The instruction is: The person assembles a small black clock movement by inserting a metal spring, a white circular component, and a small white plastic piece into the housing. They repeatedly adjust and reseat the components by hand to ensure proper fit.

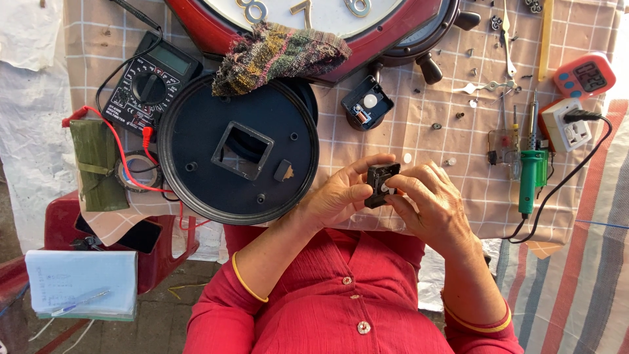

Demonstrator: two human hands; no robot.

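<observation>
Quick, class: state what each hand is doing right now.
Left hand: closed on the small black clock movement.
Right hand: fingers pinching the same clock movement.

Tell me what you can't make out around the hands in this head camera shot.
- Small black clock movement: mostly covered by the left hand and right hand; its underside is hidden.
- Red-framed clock: cut off by the top edge, partly under a striped cloth.
- Scattered screws: too small to tell apart.
</observation>
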